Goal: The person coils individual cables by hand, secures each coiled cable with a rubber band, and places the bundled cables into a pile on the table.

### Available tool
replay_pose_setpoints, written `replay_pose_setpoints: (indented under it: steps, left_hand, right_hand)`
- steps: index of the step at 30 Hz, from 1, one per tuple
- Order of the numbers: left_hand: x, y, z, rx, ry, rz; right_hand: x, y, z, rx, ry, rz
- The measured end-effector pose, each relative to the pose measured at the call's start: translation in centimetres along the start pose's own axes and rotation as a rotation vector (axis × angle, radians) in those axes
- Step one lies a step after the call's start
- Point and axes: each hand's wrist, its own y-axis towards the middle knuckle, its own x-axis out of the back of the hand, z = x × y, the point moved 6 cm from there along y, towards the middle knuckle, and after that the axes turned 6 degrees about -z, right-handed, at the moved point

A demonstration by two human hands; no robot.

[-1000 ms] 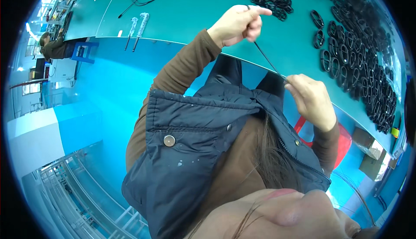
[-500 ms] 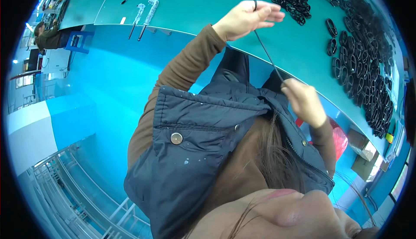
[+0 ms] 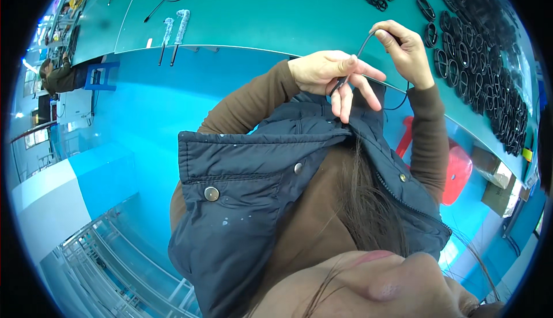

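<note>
One black cable (image 3: 364, 43) | thin, bends in an arc between hands | right hand (image 3: 408, 50): grip pinches it | left hand (image 3: 329, 73): fingers spread, cable across them, grip's hold unclear

Black cable (image 3: 362, 46), green tabletop (image 3: 259, 12) (plain), red stool (image 3: 459, 168)

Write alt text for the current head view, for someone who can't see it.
A person's right hand pinches a black cable that runs to their left hand, whose fingers are spread. Beyond them is a green table, with many coiled black cables along its right side.
</note>
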Motion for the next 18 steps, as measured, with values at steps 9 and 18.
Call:
replay_pose_setpoints:
  steps: [9,18]
  left_hand:
    - [1.6,0.0,1.9,0.072,0.141,-0.305]
    - [1.1,-0.2,-2.4,-0.088,0.132,-0.201]
  right_hand:
    - [0.3,-1.0,-4.2,-0.148,0.034,0.015]
    - [-2.5,-2.4,-5.5,-0.097,-0.022,-0.005]
